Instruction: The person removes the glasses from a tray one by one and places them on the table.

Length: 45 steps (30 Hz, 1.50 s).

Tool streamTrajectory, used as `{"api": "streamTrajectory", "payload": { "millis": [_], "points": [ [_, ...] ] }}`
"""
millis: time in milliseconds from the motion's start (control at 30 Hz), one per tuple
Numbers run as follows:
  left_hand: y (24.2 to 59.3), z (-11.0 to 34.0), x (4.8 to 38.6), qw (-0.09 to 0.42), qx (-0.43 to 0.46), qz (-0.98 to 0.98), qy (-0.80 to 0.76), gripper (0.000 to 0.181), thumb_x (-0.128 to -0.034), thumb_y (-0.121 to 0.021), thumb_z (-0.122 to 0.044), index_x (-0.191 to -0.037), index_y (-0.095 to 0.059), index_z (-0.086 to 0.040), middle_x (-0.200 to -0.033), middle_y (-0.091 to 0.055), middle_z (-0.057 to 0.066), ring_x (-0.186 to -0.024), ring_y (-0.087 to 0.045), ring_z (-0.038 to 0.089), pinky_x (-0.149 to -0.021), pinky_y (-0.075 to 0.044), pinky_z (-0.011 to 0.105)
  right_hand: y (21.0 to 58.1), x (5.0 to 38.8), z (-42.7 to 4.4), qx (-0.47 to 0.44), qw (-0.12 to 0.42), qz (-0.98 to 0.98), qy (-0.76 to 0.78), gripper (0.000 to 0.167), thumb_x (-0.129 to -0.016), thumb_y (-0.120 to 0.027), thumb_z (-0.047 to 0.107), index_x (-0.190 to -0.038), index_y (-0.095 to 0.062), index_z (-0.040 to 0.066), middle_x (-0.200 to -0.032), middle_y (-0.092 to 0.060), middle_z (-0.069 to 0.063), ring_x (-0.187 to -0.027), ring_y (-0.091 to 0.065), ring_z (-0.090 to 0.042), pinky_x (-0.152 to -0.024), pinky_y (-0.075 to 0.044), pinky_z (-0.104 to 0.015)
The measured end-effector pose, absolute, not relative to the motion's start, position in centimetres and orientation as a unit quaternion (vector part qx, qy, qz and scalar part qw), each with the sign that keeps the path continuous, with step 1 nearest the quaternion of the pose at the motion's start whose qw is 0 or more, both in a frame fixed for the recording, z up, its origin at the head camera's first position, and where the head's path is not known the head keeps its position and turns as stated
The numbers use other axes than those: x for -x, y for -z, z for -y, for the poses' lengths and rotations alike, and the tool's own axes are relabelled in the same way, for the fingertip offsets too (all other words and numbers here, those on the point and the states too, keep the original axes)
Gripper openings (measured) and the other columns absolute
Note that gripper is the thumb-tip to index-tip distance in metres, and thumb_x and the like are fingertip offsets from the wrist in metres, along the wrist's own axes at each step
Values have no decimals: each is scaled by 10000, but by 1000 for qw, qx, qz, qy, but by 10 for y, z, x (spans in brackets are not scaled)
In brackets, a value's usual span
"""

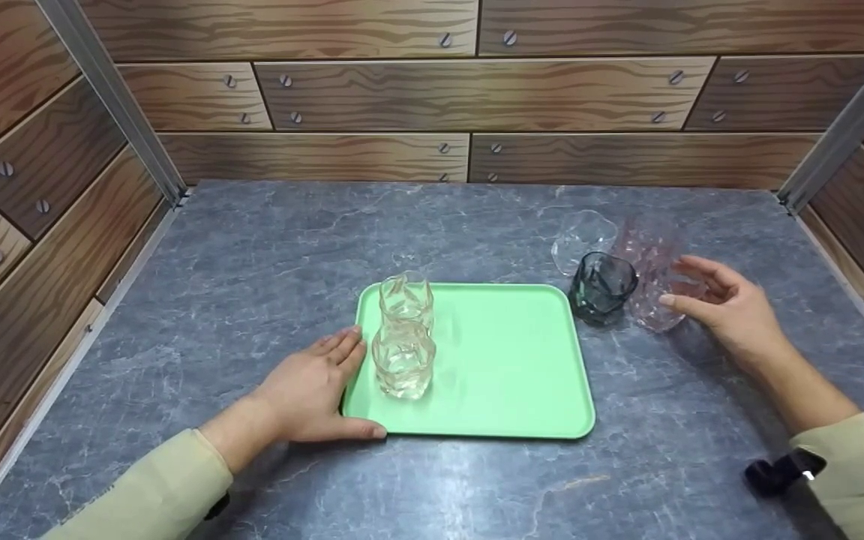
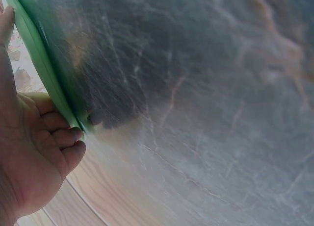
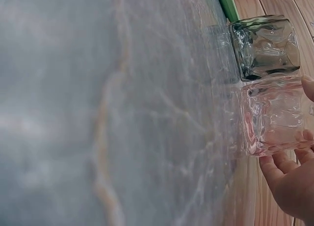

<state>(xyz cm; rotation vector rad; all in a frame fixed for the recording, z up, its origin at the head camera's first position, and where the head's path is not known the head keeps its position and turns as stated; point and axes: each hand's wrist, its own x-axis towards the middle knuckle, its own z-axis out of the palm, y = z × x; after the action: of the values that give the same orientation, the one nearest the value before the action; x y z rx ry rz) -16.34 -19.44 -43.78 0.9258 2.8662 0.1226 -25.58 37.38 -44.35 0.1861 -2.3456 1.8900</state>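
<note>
Along the left rim of a green tray (image 1: 507, 360) lies my left hand (image 1: 304, 390), fingers against the side and thumb at the front-left corner; the left wrist view shows this hand (image 2: 34, 152) at the tray's edge (image 2: 41, 64). Two clear glasses, one (image 1: 404, 367) in front of the other (image 1: 406, 296), stand on the tray's left part. Right of the tray, my right hand (image 1: 732, 315) holds a pink-tinted glass (image 1: 653, 304) between thumb and fingers. In the right wrist view the hand (image 3: 294, 182) is round that upright glass (image 3: 274, 118).
A dark grey glass (image 1: 603, 289) stands between the tray's right edge and the held glass. Behind it are a clear glass (image 1: 582, 240) and more pink glass (image 1: 649, 236), its count unclear. Wood-patterned walls (image 1: 477, 94) border the grey marbled table (image 1: 267, 232).
</note>
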Motion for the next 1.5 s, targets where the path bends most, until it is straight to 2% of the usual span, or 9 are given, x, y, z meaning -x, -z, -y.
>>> {"api": "streamTrajectory", "payload": {
  "millis": [100,300,433,633,767,933,1133,1300,1500],
  "points": [
    [438,195,164,63,-306,-949,-41,1286,-855,-497,-929,-1605,-332,103,-1668,-276,306,-1559,-294,425,-1266,-295,502,442,256,-374,-70,61,786,-612,564,-922,-809,-21,-1422,-652,187,-1266,-724,162,-1104,-701,-26,-842,-555,-121],
    [438,195,165,59,-305,-950,-46,1286,-852,-509,-926,-1607,-333,99,-1667,-284,305,-1558,-299,423,-1267,-293,504,431,253,-376,-81,58,823,-560,697,-951,-796,26,-1571,-478,15,-1364,-649,159,-1184,-621,21,-938,-508,-100],
    [439,195,164,57,-308,-948,-49,1283,-853,-507,-926,-1604,-340,101,-1664,-289,309,-1554,-308,424,-1264,-302,502,419,247,-379,-77,79,844,-525,711,-966,-789,56,-1594,-456,25,-1426,-606,140,-1254,-558,25,-999,-472,-98],
    [439,195,165,53,-316,-946,-49,1274,-855,-510,-922,-1593,-362,106,-1654,-309,312,-1544,-328,430,-1256,-319,498,388,237,-368,-116,133,793,-584,650,-922,-766,-97,-1521,-557,40,-1383,-658,106,-1266,-598,-44,-1038,-470,-125],
    [439,195,165,51,-317,-946,-48,1274,-857,-504,-923,-1592,-361,108,-1655,-302,314,-1545,-321,437,-1256,-317,503,366,227,-344,-168,145,727,-649,683,-865,-725,-230,-1491,-568,-8,-1387,-683,-23,-1266,-635,-131,-1050,-488,-164],
    [440,196,165,53,-314,-947,-48,1285,-851,-492,-934,-1592,-360,108,-1656,-299,315,-1544,-317,444,-1255,-315,507,350,215,-303,-207,125,735,-633,749,-838,-761,-218,-1519,-534,-3,-1441,-641,-119,-1293,-623,-190,-1080,-488,-208],
    [442,196,164,51,-313,-947,-52,1286,-850,-495,-933,-1589,-362,111,-1652,-302,320,-1541,-320,450,-1253,-318,506,356,205,-247,-243,83,753,-606,803,-792,-814,-196,-1520,-539,4,-1463,-614,-183,-1317,-612,-244,-1097,-499,-274],
    [442,196,164,51,-313,-947,-50,1287,-850,-496,-933,-1589,-362,113,-1652,-301,320,-1546,-312,446,-1258,-310,505,369,202,-203,-269,50,764,-585,810,-778,-871,-115,-1511,-557,21,-1461,-634,-90,-1328,-605,-291,-1098,-510,-337],
    [440,195,163,44,-315,-947,-47,1278,-855,-498,-928,-1587,-368,113,-1653,-308,315,-1543,-324,442,-1254,-319,502,386,197,-158,-284,2,779,-558,818,-803,-935,134,-1523,-552,69,-1473,-626,-17,-1328,-605,-231,-1113,-507,-394]
  ]
}}
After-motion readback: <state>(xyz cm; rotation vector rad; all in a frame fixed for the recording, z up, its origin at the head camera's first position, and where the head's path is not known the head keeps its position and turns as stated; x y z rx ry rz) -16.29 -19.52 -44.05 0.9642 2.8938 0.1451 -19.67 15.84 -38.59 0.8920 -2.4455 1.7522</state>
